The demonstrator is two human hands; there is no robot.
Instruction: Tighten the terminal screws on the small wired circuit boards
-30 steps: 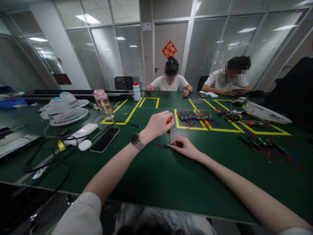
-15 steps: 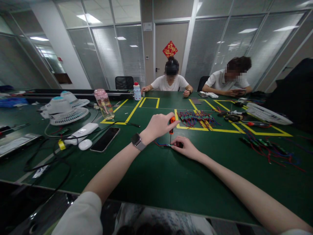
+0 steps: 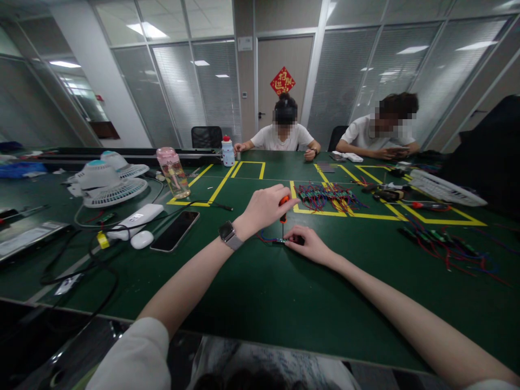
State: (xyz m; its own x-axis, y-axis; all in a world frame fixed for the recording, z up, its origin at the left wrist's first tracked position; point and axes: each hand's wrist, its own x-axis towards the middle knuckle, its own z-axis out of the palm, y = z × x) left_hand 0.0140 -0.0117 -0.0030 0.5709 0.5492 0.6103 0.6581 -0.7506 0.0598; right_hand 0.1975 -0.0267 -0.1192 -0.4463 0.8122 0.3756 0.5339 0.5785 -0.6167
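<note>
My left hand (image 3: 266, 205), with a watch on its wrist, is closed around the orange and black handle of a screwdriver (image 3: 283, 218). The screwdriver stands upright, its tip down at a small circuit board (image 3: 279, 241) on the green table. Red and blue wires trail from the board's left end. My right hand (image 3: 309, 245) pinches the board's right end against the table; its fingers hide part of that end.
Wired circuit boards (image 3: 329, 196) lie beyond my hands, more (image 3: 442, 246) at right. On the left are a phone (image 3: 175, 232), a white mouse (image 3: 142, 240), a pink-lidded bottle (image 3: 174, 173), fans (image 3: 116, 187) and cables. Two people sit across the table (image 3: 244, 303).
My left hand has turned slightly around the screwdriver, its fingers shifting a little on the handle. My right hand and the circuit board have stayed in place.
</note>
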